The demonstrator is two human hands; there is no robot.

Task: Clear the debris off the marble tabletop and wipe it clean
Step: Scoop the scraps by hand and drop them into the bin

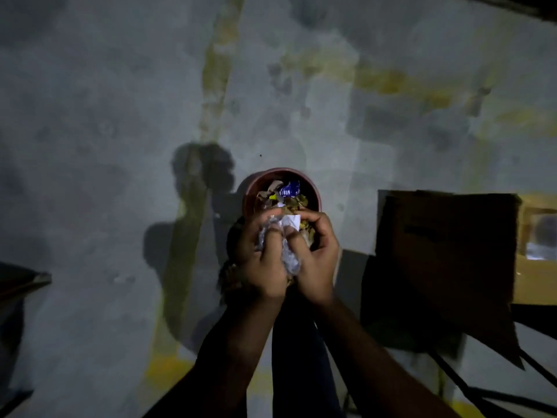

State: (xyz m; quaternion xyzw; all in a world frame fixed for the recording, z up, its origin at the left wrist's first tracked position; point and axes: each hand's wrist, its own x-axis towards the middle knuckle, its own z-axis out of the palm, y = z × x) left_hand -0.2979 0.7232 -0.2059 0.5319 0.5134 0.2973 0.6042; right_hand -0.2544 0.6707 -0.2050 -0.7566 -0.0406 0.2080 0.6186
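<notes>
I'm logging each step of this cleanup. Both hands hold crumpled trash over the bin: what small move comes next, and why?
Probably open both hands, left and right, to drop the crumpled plastic and paper: it sits right above the reddish bin, already holding wrappers.

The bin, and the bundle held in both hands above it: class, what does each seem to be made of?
The bin: probably plastic, reddish-brown, with a smooth, evenly rounded rim. The bundle, gripped by left hand and right hand: likely thin clear plastic film, crinkled and glinting, with a white scrap, perhaps paper.

wrappers in bin — box right
</notes>
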